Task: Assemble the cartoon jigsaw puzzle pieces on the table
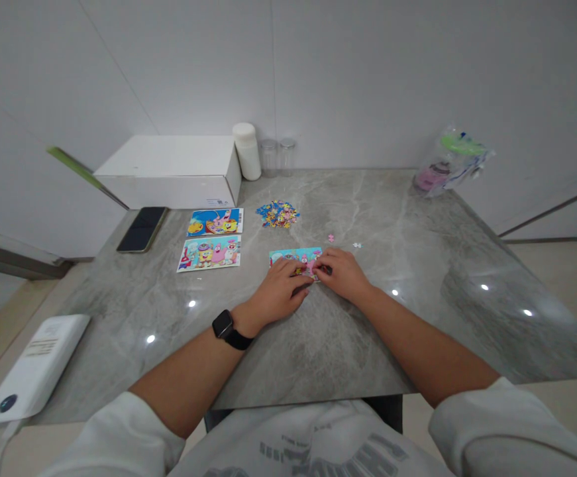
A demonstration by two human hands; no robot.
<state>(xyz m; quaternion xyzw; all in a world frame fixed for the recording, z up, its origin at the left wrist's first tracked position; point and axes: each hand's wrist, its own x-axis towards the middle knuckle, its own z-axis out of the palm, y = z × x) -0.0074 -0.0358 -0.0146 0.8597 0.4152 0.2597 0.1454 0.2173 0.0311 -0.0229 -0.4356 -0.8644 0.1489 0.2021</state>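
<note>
A small, mostly assembled jigsaw puzzle (295, 254) with a pink and light-blue cartoon picture lies in front of me, its lower part covered by my hands. My left hand (282, 288) rests over its left side, fingers stretched out and thumb apart, steadying nothing else. At the right side, my right hand (340, 270) has thumb and fingertips pinched together on a pink puzzle piece (311, 265), mostly hidden by the fingers. Just beyond that hand lie a loose pink piece (331, 237) and a whitish piece (357, 246).
A pile of colourful pieces (278, 214) lies beyond the puzzle. Two picture cards (210, 254) sit left, near a phone (142, 230). Behind stand a white box (169, 190), a white bottle (247, 152) and two clear jars (287, 158). A plastic bag (450, 164) stands back right; a white device (37, 364) front left.
</note>
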